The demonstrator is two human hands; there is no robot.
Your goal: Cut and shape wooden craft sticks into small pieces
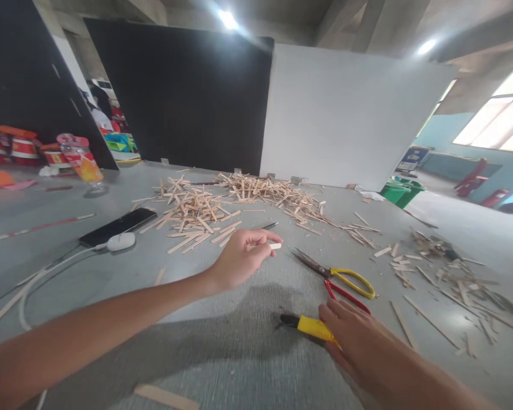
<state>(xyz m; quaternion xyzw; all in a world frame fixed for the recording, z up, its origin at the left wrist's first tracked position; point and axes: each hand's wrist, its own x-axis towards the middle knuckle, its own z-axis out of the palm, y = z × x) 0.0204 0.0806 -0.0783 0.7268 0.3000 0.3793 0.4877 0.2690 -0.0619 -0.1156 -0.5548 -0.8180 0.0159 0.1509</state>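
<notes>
My left hand (245,255) is closed in a pinch above the middle of the table, holding a short pale wooden craft stick (275,246) between thumb and fingers. Lower right, my right hand (354,330) is curled palm down around a yellow-handled tool (314,327) with a dark tip; its far end is hidden under the hand, so its exact kind is unclear. Just beyond the right fingers lie open scissors (327,272) with one yellow and one red handle loop, blades pointing left. A dark pen-like item (270,225) shows behind the left hand.
Heaps of wooden craft sticks (196,208) cover the table's back, with cut scraps (461,285) at right. At left are a phone (117,225), a white earbud case (121,242) with a cable, and a bottle (85,162). Black (188,97) and white (342,114) panels stand behind.
</notes>
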